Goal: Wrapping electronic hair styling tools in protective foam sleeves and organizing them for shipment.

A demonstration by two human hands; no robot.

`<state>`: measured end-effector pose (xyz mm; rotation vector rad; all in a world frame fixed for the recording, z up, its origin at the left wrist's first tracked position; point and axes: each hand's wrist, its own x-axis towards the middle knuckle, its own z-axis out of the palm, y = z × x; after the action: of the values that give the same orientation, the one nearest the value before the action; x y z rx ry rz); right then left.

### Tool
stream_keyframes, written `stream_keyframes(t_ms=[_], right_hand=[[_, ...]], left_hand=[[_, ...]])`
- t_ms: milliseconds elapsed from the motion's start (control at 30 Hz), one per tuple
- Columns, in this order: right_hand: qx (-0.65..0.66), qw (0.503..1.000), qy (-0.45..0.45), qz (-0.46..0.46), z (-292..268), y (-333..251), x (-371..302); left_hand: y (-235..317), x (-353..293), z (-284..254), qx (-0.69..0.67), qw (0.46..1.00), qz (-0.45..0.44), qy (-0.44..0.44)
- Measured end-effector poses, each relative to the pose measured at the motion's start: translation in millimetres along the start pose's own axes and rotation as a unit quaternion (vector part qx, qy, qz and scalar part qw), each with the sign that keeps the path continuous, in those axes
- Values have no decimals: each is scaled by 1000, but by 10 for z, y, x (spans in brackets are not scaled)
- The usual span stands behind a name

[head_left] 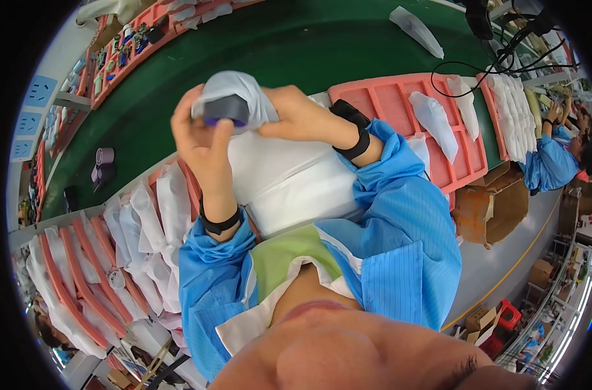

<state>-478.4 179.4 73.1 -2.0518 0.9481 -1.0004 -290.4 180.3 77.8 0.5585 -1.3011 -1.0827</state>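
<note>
Above the workbench, both my hands are on a dark grey, round-ended device (226, 107) with a purple inner rim. A whitish translucent bag (234, 82) covers most of it, leaving its end exposed toward me. My left hand (201, 144) wraps the left side, thumb pressed at the exposed end. From the right, my right hand (294, 116) grips the bag's side; some of its fingers are hidden behind it. Just below the hands lies a stack of flat white bags (299, 188). Black bands circle both wrists.
A pink compartment tray (357, 97) with bagged items is at right; more bagged items fill pink trays (78, 276) at left. On the green bench (289, 49) lie a bagged item (416, 31) and a mauve part (105, 156). Black cables (503, 62) hang far right, near a co-worker (555, 153).
</note>
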Motion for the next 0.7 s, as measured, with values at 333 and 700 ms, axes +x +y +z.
stream_keyframes(t_ms=[333, 700], right_hand=[[-232, 962, 146, -8, 112, -142, -3], [141, 990, -4, -1, 90, -173, -76]], left_hand=[[42, -10, 141, 333, 920, 206, 25], [99, 109, -118, -30, 985, -85, 149]])
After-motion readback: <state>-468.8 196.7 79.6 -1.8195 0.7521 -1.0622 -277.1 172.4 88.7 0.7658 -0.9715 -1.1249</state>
